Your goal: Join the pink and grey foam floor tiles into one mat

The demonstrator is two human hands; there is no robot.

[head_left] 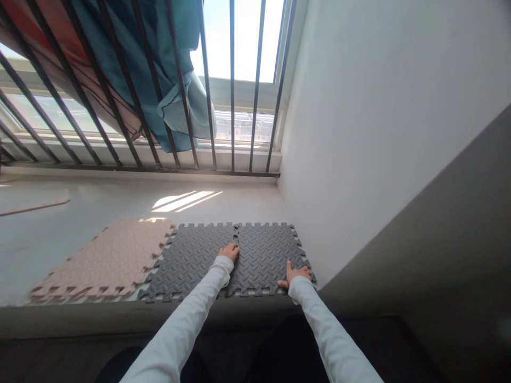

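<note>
Two dark grey foam mat tiles lie side by side on the ledge, one on the left (191, 252) and one on the right (268, 247), with jigsaw-toothed edges. My left hand (229, 251) rests on the seam between them, palm down, touching the surface. Above that hand, dark gaps show along the seam, so the teeth there are not fully closed. At the right tile's near right corner, my right hand (295, 273) lies with its fingers spread. A pink foam mat tile (114, 255) sits to the left, its toothed edge close beside the left grey tile.
A white wall (359, 106) rises just right of the tiles. Dark metal bars (232, 106) stand along the window behind the ledge (120, 194), with blue and pink cloth (139, 69) hanging there. A thin pinkish strip (35, 207) lies at far left.
</note>
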